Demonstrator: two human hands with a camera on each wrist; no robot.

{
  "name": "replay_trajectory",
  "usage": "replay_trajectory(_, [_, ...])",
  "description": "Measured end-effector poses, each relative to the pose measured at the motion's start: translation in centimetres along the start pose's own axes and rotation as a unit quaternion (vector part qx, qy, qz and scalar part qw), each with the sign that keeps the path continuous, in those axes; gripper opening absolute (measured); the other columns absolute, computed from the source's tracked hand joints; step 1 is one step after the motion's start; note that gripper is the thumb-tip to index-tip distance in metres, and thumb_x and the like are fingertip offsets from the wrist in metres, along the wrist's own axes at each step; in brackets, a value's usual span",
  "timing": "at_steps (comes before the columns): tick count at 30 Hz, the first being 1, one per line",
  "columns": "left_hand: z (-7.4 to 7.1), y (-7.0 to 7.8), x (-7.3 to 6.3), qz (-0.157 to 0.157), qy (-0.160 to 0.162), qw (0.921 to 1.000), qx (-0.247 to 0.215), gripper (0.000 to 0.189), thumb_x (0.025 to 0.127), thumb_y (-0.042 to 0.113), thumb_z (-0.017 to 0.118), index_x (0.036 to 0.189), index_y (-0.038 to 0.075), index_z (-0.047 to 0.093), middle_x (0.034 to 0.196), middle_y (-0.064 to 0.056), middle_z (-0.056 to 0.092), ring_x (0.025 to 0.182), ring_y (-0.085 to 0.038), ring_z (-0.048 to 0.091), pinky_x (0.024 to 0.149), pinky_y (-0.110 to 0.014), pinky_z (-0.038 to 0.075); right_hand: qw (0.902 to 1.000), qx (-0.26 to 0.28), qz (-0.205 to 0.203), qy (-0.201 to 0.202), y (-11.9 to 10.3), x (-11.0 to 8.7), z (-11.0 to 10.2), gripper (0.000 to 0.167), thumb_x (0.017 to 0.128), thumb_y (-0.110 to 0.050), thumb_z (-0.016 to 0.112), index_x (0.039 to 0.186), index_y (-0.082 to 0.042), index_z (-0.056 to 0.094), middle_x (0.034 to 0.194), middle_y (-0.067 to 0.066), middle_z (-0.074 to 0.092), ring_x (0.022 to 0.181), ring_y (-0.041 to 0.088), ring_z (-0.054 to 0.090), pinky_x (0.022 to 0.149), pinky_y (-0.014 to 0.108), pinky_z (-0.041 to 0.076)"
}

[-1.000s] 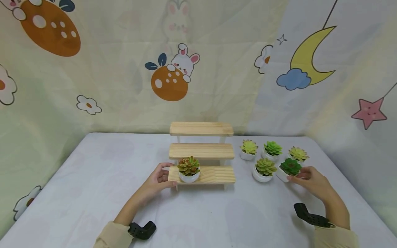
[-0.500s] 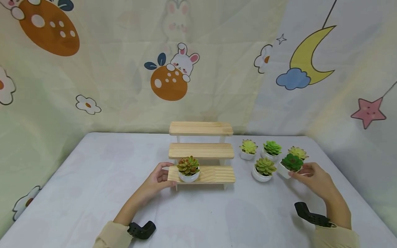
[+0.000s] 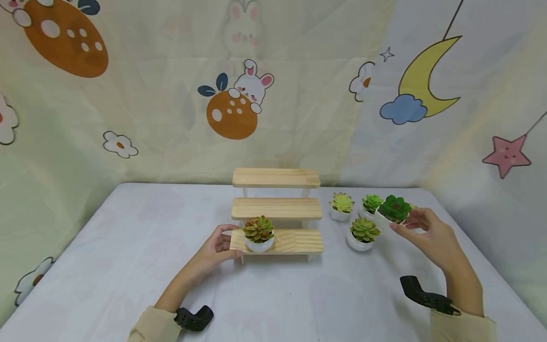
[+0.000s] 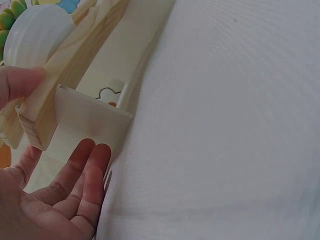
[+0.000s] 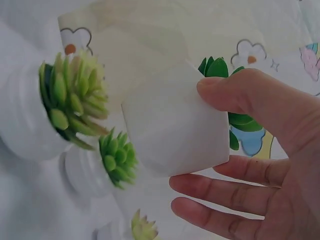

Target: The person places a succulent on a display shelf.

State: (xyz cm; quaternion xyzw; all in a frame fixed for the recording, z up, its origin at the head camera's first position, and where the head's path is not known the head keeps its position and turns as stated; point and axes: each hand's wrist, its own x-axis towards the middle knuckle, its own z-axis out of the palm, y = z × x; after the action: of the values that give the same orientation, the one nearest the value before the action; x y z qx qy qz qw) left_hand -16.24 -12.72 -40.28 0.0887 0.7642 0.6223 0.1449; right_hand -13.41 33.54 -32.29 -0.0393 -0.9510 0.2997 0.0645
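My right hand (image 3: 433, 240) holds a dark green potted succulent (image 3: 395, 209) up off the table at the right. In the right wrist view, the thumb presses one side of its square white pot (image 5: 172, 125) and the fingers lie along the other; the pot is tipped. My left hand (image 3: 219, 247) grips the left end of the lowest shelf of a three-tier wooden stand (image 3: 277, 208). The left wrist view has the thumb (image 4: 22, 84) on top of the board. A red-tipped green succulent (image 3: 259, 230) in a round white pot stands on that shelf, left of centre.
Right of the stand, on the white-covered table (image 3: 299, 294), are a yellow-green succulent (image 3: 342, 204), a bright green one (image 3: 371, 203) and an olive-green one (image 3: 364, 231). Another is mostly hidden behind the held plant. A printed cloth (image 3: 299, 118) hangs behind.
My right hand has lifted the dark green succulent from the table, upward and slightly left, in front of the back plants. My left hand stays on the stand.
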Motion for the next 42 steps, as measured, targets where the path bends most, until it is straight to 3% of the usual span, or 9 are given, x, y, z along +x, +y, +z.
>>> replay_trajectory(9, [-0.1,-0.1,0.0,-0.002,0.004,1.0,-0.003,0.062,0.081,0.017,0.07,0.131,0.015,0.035,0.118,-0.017,0.053,0.096,-0.017,0.058,0.081,-0.028,0.045,0.9993,0.002,-0.035,0.011,-3.4,-0.5,0.0,0.073,0.086,-0.046,0.061,0.134,0.002,0.034,0.121,0.023,0.053,0.113,0.039,0.047,0.079,0.056,0.038])
replay_trajectory(18, [-0.1,-0.3,0.1,0.002,-0.005,1.0,-0.003,0.062,0.081,0.016,0.07,0.132,0.014,0.034,0.117,-0.018,0.053,0.096,-0.018,0.057,0.081,-0.029,0.045,0.9964,0.022,-0.081,-0.016,-6.5,-0.5,1.4,0.067,0.085,-0.044,0.063,0.131,-0.002,0.038,0.119,0.02,0.056,0.119,0.042,0.043,0.087,0.062,0.035])
replay_trajectory(22, [-0.1,-0.3,0.1,0.004,-0.007,1.0,-0.005,0.062,0.081,0.016,0.07,0.132,0.013,0.034,0.117,-0.018,0.053,0.095,-0.018,0.057,0.081,-0.028,0.045,0.9938,0.025,-0.105,-0.028,-7.7,-0.5,2.4,0.065,0.085,-0.042,0.064,0.13,-0.002,0.041,0.118,0.017,0.056,0.115,0.038,0.049,0.087,0.059,0.039])
replay_trajectory(30, [-0.2,-0.3,0.1,-0.001,-0.006,0.9999,-0.009,0.062,0.081,0.016,0.07,0.132,0.014,0.035,0.116,-0.017,0.053,0.095,-0.018,0.057,0.08,-0.029,0.046,0.9857,0.035,-0.158,-0.048,-9.3,-0.6,4.7,0.058,0.084,-0.041,0.066,0.127,-0.006,0.046,0.114,0.01,0.059,0.106,0.028,0.057,0.087,0.052,0.044])
replay_trajectory(42, [-0.3,-0.2,0.2,0.013,-0.019,0.9997,-0.007,0.062,0.082,0.015,0.069,0.132,0.013,0.034,0.117,-0.018,0.052,0.096,-0.018,0.057,0.08,-0.028,0.047,0.9762,0.047,-0.187,-0.1,-10.6,-0.5,6.9,0.06,0.085,-0.041,0.065,0.13,-0.006,0.046,0.116,0.007,0.059,0.108,0.024,0.056,0.092,0.049,0.043])
